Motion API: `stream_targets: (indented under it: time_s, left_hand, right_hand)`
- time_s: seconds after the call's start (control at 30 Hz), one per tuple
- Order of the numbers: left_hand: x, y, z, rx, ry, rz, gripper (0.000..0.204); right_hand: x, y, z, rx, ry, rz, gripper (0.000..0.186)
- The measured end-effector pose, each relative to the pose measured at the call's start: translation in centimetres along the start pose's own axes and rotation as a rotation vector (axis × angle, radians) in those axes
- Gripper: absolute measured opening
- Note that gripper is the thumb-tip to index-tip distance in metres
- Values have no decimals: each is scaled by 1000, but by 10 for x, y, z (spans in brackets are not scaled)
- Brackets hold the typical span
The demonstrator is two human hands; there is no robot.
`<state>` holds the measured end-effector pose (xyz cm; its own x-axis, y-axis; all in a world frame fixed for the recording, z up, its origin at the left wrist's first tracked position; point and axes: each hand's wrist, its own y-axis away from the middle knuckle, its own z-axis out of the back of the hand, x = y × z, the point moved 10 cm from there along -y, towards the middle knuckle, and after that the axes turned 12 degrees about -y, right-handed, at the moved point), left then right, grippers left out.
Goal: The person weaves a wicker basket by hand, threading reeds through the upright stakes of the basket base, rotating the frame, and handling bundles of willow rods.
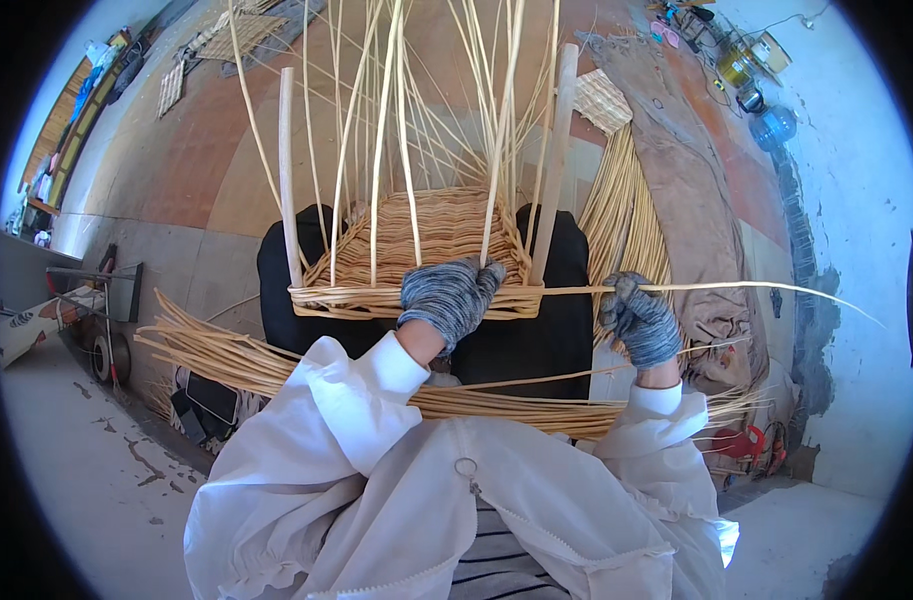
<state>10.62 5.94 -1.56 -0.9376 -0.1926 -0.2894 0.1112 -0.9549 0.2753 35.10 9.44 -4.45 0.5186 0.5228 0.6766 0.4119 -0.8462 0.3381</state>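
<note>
Through my head view, the left forearm rises in its white sleeve and angles inward to the right, with the left hand over the near rim of the woven basket. I see its gloved fingers bent in and clamped on that rim, their tips by the foot of an upright stake. The basket sits in front of the body, above black cloth; its near rim runs left to right, and its stakes point away from me. Farther right, I have the right hand raised beyond the basket's corner, its gloved fingers curled together and clamped on a slender rod. That rod's long axis lies across my view, from the rim rightward, the thin tip drooping toward the wall.
</note>
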Motion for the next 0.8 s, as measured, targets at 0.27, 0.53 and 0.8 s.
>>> stream_targets:
  time_s: [0.27, 0.53, 0.8]
  left_hand:
    - [3, 6, -1, -137, 195, -72, 29]
    - [5, 5, -5, 40, 430, -104, 35]
    - [13, -3, -5, -84, 285, 155, 32]
  right_hand:
    - [50, 20, 32, -231, -73, 625, 9]
    - [71, -1, 20, -251, 93, 401, 11]
    - [92, -110, -241, 100, 1638, 998, 72]
